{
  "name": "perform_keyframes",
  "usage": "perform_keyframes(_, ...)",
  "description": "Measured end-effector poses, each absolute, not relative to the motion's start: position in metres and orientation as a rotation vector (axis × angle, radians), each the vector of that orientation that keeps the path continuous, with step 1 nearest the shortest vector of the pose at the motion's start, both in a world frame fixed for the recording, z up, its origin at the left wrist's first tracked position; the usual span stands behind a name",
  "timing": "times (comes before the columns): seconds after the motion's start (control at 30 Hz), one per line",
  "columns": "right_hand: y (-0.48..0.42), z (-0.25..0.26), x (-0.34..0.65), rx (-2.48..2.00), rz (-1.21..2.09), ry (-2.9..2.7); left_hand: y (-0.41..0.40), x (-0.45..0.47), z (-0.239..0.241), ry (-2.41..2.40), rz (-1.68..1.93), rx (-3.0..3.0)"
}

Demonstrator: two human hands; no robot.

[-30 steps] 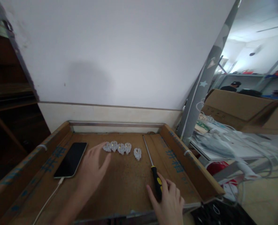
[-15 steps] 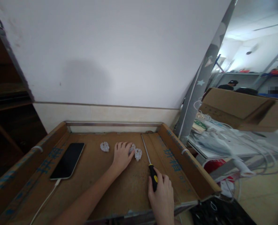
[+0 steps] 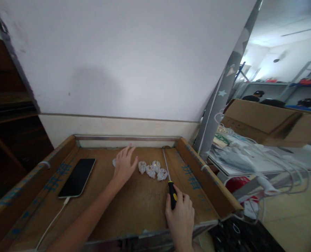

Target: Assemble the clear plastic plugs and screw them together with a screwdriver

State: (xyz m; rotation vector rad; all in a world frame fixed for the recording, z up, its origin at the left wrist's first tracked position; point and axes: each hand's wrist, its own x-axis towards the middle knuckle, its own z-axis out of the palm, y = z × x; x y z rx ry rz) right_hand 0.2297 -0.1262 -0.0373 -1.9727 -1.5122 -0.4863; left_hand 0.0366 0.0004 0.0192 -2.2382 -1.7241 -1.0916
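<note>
Left hand (image 3: 124, 164) lies flat, fingers spread, over one clear plastic plug (image 3: 114, 162) at the far middle of the cardboard-lined tray (image 3: 197, 175); nothing gripped. Four more clear plugs (image 3: 152, 169) cluster just right of it. Right hand (image 3: 180, 217) rests on the yellow-black screwdriver handle (image 3: 172, 194), fingers curled, probably a loose hold. To gather well: sweep palm low, keep pieces together. Phone (image 3: 77, 177) left, cable attached. Blue print on the tray walls, unreadable.

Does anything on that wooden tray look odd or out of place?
Nothing is broken or spilled. The clear plugs lie in a loose huddle beside the screwdriver, one half hidden under the left hand. A charging phone lies left.
</note>
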Motion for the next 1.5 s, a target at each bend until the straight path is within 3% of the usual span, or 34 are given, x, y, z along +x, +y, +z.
perform_keyframes(0.2,-0.123,-0.025,0.235,-2.067,-0.515,-1.515,0.004,-0.04,0.006,-2.027,-0.694,-2.269)
perform_keyframes(0.33,-0.121,0.003,0.226,-1.853,-0.466,-1.503,-0.008,-0.042,0.0,-1.986,-0.787,-2.427)
perform_keyframes(0.5,-0.094,0.033,0.17,-1.556,0.071,-1.771,-0.022,-0.027,-0.001,-1.789,-0.93,-2.674)
perform_keyframes(0.6,-0.067,0.032,0.136,-1.612,0.13,-1.902,-0.023,-0.03,-0.005,-1.741,-1.049,-2.709)
perform_keyframes(0.8,-0.028,0.017,0.117,-1.625,0.123,-2.065,-0.023,-0.038,-0.007,-1.721,-1.057,-2.735)
perform_keyframes(0.97,-0.057,0.024,0.143,-1.64,0.053,-2.059,-0.027,-0.03,-0.003,-1.763,-1.016,-2.756)
perform_keyframes(1.17,-0.137,-0.021,0.242,-1.902,-0.639,-1.747,-0.029,-0.019,-0.004,-1.716,-0.917,-2.827)
perform_keyframes(1.33,-0.146,-0.032,0.274,-1.915,-0.315,-1.633,-0.034,-0.013,-0.005,-1.729,-0.955,-2.83)
perform_keyframes(1.4,-0.145,-0.011,0.273,-1.766,-0.206,-1.507,-0.038,-0.014,-0.006,-1.748,-0.995,-2.834)
perform_keyframes(1.5,-0.156,0.033,0.277,-1.569,-0.352,-1.089,-0.041,-0.016,-0.008,-1.692,-1.012,-2.841)
